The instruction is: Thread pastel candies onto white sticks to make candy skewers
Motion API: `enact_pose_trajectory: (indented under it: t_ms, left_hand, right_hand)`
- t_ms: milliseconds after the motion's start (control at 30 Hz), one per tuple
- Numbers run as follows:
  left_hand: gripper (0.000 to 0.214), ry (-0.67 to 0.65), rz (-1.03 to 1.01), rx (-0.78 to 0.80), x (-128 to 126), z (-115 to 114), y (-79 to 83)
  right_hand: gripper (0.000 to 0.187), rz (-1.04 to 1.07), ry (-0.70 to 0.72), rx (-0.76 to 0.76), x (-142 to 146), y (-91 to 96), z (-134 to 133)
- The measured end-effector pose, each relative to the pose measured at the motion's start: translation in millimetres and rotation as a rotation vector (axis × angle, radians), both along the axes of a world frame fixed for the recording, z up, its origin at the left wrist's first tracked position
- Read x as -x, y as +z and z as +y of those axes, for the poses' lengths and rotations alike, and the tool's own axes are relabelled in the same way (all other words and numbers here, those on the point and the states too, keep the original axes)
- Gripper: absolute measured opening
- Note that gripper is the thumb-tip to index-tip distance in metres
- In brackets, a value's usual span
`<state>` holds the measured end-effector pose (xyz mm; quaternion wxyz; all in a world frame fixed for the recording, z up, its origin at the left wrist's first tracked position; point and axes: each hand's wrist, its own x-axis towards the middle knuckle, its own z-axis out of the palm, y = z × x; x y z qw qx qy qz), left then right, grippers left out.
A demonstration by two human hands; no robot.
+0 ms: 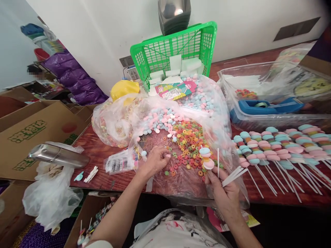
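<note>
My right hand [222, 191] is closed around several white sticks [234, 175]. One of these sticks carries a candy skewer [206, 159], with blue and pink candies and yellow-orange rings between them. My left hand [156, 160] is low over the plastic sheet, at the left edge of a heap of gummy rings [190, 141]. Its fingers are curled together; whatever may be between the fingertips is hidden. Behind the rings, pink, blue and white candies [165, 117] spill from a clear plastic bag [216, 120].
Finished candy skewers [284, 148] lie in rows at right. Behind them stands a clear plastic bin [271, 120] with a blue tape dispenser [269, 105]. A green basket [212, 44] is at the back. Leftward are a steel flask [60, 155] and a cardboard box [43, 127].
</note>
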<state>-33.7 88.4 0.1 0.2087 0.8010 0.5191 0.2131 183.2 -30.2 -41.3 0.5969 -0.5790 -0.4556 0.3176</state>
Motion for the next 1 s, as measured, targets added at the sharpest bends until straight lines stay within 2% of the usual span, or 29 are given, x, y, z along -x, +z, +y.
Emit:
enact_pose_trajectory:
  t_ms: [133, 267, 367, 467, 600, 700, 767, 867, 933, 1000]
  left_hand:
    - [0.031, -0.057, 0.088, -0.230, -13, -6, 5.2]
    - [0.019, -0.232, 0.326, -0.133, -42, -7, 7.9]
    - [0.017, -0.220, 0.444, -0.108, -53, -8, 3.2]
    - [0.020, -0.230, 0.408, -0.145, -50, -13, -4.6]
    - [0.026, -0.262, 0.250, -0.170, -40, -16, -13.8]
    - [0.017, -0.178, -0.029, -0.125, -35, -14, -15.3]
    - [0.009, -0.049, -0.298, -0.017, -33, -13, -12.1]
    - [0.014, 0.110, -0.634, 0.208, -34, -15, -2.2]
    - [0.014, 0.138, -0.736, 0.260, -36, -17, 4.7]
    - [0.011, 0.124, -0.746, 0.199, -39, -17, 9.1]
  right_hand:
    - [0.024, 0.023, -0.010, -0.003, -1, -2.2, 1]
    - [0.024, -0.105, -0.022, -0.049, -2, 0.0, 2]
    - [0.023, -0.169, -0.040, -0.083, -3, 5.1, 3]
    - [0.026, -0.178, -0.041, -0.121, -2, 7.7, 4]
    - [0.025, -0.197, 0.011, -0.095, 0, 0.2, 4]
    - [0.024, -0.253, 0.059, -0.088, -1, -8.5, 3]
    - [0.024, -0.299, 0.105, -0.094, -2, -11.4, 2]
    - [0.026, -0.367, 0.186, -0.121, 0, -10.0, 1]
    - [0.031, -0.420, 0.235, -0.145, 2, -6.3, 2]
    - [0.035, -0.465, 0.257, -0.148, 3, -2.0, 3]
